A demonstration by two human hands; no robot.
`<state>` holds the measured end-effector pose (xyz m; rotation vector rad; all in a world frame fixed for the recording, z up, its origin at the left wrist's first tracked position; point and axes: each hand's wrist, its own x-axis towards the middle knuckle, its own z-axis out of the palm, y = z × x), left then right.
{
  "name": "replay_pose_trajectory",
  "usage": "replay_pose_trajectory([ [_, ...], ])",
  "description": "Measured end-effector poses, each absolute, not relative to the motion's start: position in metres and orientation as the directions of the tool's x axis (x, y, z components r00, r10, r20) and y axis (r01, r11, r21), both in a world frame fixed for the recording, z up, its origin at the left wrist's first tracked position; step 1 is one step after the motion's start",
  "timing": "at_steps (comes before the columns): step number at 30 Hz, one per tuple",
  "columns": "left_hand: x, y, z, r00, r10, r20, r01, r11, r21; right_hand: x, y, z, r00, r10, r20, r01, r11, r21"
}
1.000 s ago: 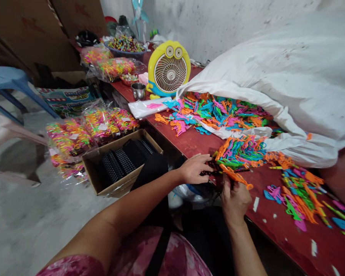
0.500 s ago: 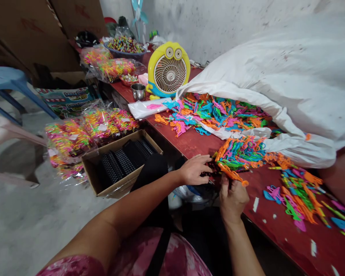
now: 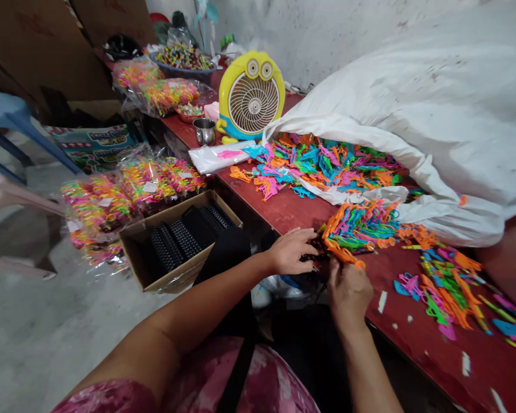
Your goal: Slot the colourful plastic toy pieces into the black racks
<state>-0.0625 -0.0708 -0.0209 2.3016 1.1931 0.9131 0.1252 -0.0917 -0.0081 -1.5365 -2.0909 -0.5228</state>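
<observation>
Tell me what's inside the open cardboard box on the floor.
The cardboard box holds rows of black studded strips standing on edge. Whatever lies beneath them, and the box bottom, is covered.

I see both forearms bare down to the left hand and right hand, no rings or watch visible. A pink floral-patterned garment covers my lap, crossed by a black strap.

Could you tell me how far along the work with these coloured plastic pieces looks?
Done: a fanned row of pieces stands on the black strip, and sealed bags lie by the box of strips.
In hand: the left hand steadies the strip while the right hand holds an orange piece against it.
Left: loose pieces on the table and a sack spilling more.
</observation>
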Motion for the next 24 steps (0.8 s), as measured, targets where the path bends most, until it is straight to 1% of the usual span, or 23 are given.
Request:
replay_pose_trajectory([
  [3, -0.063, -0.071, -0.02, 0.433, 0.826, 0.362, 0.572, -0.562, 0.597, 0.117, -0.094, -0.004, -0.166, 0.814, 0.557, 0.982, 0.19, 0.014],
  [5, -0.062, -0.076, -0.015, 0.42, 0.826, 0.375, 0.561, -0.561, 0.609, 0.115, -0.096, -0.002, -0.148, 0.824, 0.548, 0.983, 0.181, -0.006],
  [6, -0.06, -0.079, -0.012, 0.383, 0.831, 0.404, 0.549, -0.557, 0.623, 0.115, -0.096, -0.001, -0.153, 0.822, 0.549, 0.98, 0.199, -0.024],
  [7, -0.058, -0.084, -0.008, 0.315, 0.836, 0.45, 0.538, -0.548, 0.64, 0.116, -0.096, 0.0, -0.16, 0.816, 0.555, 0.974, 0.223, -0.046],
  [9, -0.05, -0.094, 0.002, 0.121, 0.818, 0.562, 0.528, -0.532, 0.662, 0.118, -0.096, 0.002, -0.179, 0.806, 0.565, 0.954, 0.283, -0.101],
  [10, -0.046, -0.098, 0.007, 0.044, 0.788, 0.615, 0.539, -0.537, 0.649, 0.119, -0.095, 0.002, -0.188, 0.803, 0.565, 0.939, 0.315, -0.136],
  [11, -0.041, -0.101, 0.012, 0.008, 0.752, 0.659, 0.556, -0.551, 0.622, 0.12, -0.095, 0.003, -0.193, 0.804, 0.563, 0.923, 0.344, -0.175],
  [14, -0.03, -0.103, 0.027, 0.027, 0.694, 0.72, 0.616, -0.579, 0.535, 0.121, -0.093, 0.004, -0.171, 0.815, 0.553, 0.881, 0.378, -0.284],
  [17, -0.027, -0.096, 0.039, 0.057, 0.717, 0.695, 0.649, -0.556, 0.519, 0.123, -0.094, 0.002, -0.146, 0.834, 0.532, 0.83, 0.396, -0.393],
  [20, -0.032, -0.086, 0.048, 0.139, 0.739, 0.66, 0.674, -0.558, 0.483, 0.132, -0.095, 0.0, -0.109, 0.865, 0.489, 0.751, 0.394, -0.53],
  [22, -0.038, -0.08, 0.054, 0.181, 0.758, 0.626, 0.704, -0.544, 0.456, 0.143, -0.092, 0.001, -0.071, 0.874, 0.48, 0.746, 0.366, -0.557],
  [24, -0.044, -0.074, 0.059, 0.21, 0.784, 0.584, 0.736, -0.52, 0.434, 0.154, -0.086, 0.002, -0.073, 0.865, 0.497, 0.785, 0.357, -0.507],
])
